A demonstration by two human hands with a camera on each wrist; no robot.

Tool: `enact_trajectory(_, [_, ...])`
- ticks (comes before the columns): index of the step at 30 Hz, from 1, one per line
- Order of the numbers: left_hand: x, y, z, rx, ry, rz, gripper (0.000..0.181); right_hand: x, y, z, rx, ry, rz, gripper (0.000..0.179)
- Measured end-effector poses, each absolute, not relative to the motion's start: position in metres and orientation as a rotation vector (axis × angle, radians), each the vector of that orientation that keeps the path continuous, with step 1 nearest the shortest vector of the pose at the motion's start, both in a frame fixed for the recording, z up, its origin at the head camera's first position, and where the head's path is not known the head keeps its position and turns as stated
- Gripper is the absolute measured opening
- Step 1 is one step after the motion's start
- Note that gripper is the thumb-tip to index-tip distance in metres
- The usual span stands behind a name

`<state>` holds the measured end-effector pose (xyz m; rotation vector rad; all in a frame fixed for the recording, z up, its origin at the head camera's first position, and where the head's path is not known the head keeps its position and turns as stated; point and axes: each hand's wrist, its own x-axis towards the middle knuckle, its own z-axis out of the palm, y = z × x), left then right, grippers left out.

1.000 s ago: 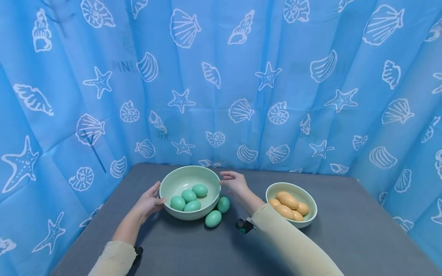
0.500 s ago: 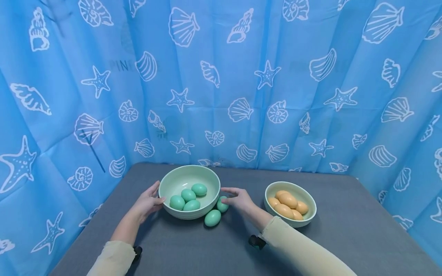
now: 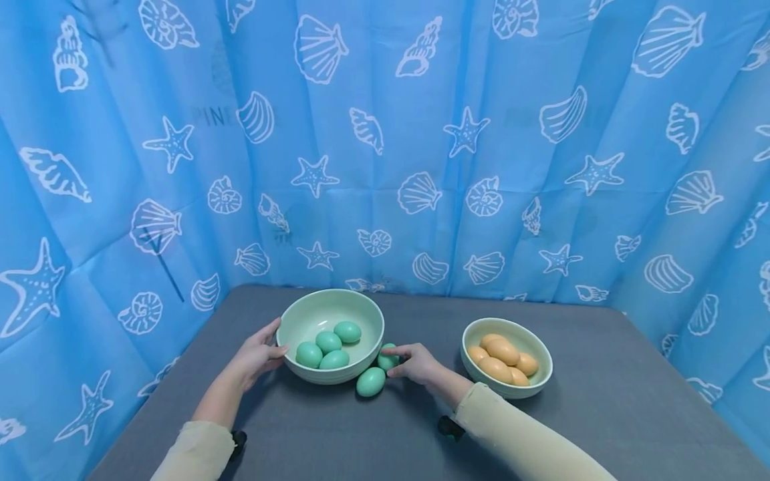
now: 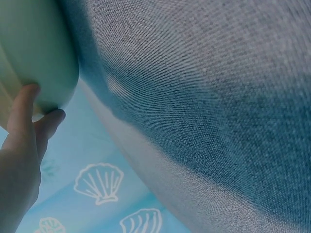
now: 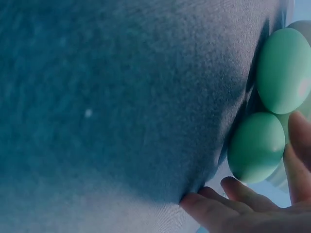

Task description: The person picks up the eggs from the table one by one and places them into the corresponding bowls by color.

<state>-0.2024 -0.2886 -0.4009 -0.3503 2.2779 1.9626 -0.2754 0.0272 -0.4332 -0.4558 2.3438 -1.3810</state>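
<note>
A large pale-green bowl stands on the grey table with several green eggs inside. My left hand holds its left side, thumb at the rim and fingers against the outer wall; the left wrist view shows fingertips on that wall. Two more green eggs lie on the table beside the bowl's lower right. Around the farther green egg my right hand has its thumb and fingers, one finger across its top. The nearer green egg lies just left of the right thumb.
A smaller pale-green bowl with several tan eggs stands to the right, just beyond the right forearm. A blue curtain with white shell prints hangs behind the table's far edge.
My right hand has come down from beside the large bowl's right rim to the farther loose green egg. The left hand and the bowls have stayed in place.
</note>
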Motion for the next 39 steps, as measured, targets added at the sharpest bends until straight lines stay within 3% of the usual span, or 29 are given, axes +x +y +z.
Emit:
enact_trajectory(23, [-0.202, -0.286, -0.402, -0.385, 2.277, 1.994, 0.079, -0.273, 0.014, -0.419, -0.330, 2.449, -1.397, 0.023])
enact_trajectory(39, [-0.203, -0.287, -0.399, -0.396, 2.245, 1.980, 0.078, -0.275, 0.014, -0.421, -0.370, 2.440, -1.409, 0.033])
